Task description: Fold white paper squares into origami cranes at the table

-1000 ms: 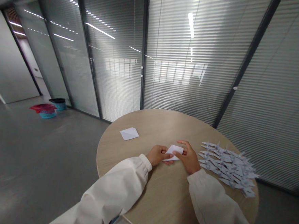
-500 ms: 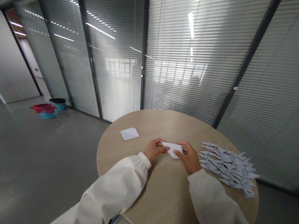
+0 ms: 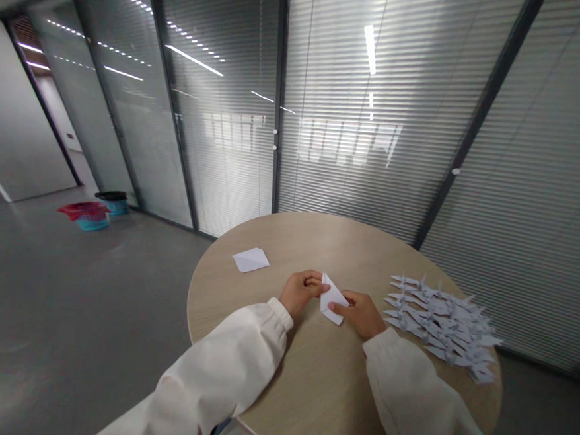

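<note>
A small folded white paper (image 3: 332, 300) is held between my two hands above the middle of the round wooden table (image 3: 309, 229). My left hand (image 3: 303, 291) pinches its upper left edge between thumb and fingers. From the right, my right hand (image 3: 360, 312) grips the paper with the thumb on top and the fingers behind, partly hidden. A flat stack of white paper (image 3: 250, 260) lies on the table to the left of my hands. Several folded white paper cranes (image 3: 442, 317) stand in close rows at the right side of the table.
Beyond the table is a glass partition (image 3: 347, 115) with blinds and dark frames. On the grey floor at the left stand a blue bin with a red liner (image 3: 89, 217) and another with a black liner (image 3: 115, 202).
The folded paper has turned clockwise, so its long edge now slants down to the right. My right hand has moved slightly down; my left hand has hardly moved.
</note>
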Demonstrator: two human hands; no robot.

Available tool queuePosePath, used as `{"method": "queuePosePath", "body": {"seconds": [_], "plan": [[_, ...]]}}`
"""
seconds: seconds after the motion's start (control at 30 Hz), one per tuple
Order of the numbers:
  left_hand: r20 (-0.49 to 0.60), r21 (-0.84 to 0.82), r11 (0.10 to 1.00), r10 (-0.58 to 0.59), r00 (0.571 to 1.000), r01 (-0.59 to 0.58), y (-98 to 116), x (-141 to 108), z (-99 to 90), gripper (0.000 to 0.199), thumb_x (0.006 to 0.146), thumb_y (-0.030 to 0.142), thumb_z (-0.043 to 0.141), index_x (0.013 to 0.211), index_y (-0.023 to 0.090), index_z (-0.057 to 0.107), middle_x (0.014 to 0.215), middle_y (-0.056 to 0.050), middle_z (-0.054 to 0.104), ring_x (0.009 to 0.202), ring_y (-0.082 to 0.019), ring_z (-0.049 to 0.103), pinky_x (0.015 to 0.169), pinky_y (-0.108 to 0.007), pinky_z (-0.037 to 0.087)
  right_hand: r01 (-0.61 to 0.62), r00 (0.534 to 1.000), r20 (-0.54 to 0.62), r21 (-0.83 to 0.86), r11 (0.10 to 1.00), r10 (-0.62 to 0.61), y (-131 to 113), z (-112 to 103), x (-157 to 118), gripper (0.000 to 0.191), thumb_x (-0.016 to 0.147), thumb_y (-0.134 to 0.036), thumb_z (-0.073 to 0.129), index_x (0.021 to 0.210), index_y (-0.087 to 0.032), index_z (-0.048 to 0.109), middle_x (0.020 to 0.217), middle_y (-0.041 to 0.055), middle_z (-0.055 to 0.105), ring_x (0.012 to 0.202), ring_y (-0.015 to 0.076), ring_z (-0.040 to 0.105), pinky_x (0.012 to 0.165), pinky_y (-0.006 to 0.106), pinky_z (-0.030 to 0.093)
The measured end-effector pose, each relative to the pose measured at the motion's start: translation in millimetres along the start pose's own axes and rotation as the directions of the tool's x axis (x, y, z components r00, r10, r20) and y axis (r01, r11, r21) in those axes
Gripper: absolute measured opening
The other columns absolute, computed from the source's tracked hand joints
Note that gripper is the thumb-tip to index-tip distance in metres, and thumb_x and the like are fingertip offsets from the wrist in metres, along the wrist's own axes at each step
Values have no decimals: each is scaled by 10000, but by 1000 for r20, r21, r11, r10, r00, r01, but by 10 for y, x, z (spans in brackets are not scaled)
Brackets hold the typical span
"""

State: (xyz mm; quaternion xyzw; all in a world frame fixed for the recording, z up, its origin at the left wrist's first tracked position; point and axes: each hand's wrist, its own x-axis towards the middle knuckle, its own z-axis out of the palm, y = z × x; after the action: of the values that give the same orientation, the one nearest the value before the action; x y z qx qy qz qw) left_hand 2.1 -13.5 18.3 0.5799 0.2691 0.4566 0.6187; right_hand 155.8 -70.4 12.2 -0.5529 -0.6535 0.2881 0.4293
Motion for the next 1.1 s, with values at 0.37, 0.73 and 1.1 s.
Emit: {"method": "queuePosePath", "body": {"seconds": [0.37,0.73,1.1], "plan": [[-47,29,999,24,999,-22,29,-33,30,299,544,335,705,681,87,609,587,-31,600,519,-94,533,529,-207,424,-33,998,64,64,997,29,-7,11,-15,218,608,-330,606,692,-134,653,564,-22,580,517,119,511,466,198,374],[-67,28,999,-16,998,18,45,-7,0,330,536,375,699,689,96,614,597,-24,602,540,-99,541,545,-217,438,-36,995,92,61,997,30,-2,18,-25,199,616,-323,600,645,-129,627,542,-31,547,503,111,493,458,193,352],[-131,40,999,2,991,3,71,-49,22,326,514,378,710,626,93,602,545,-17,581,492,-88,516,498,-204,424,1,990,144,19,1000,-4,45,22,-7,272,631,-357,595,725,-107,645,602,-7,584,554,127,523,492,195,378]]}}
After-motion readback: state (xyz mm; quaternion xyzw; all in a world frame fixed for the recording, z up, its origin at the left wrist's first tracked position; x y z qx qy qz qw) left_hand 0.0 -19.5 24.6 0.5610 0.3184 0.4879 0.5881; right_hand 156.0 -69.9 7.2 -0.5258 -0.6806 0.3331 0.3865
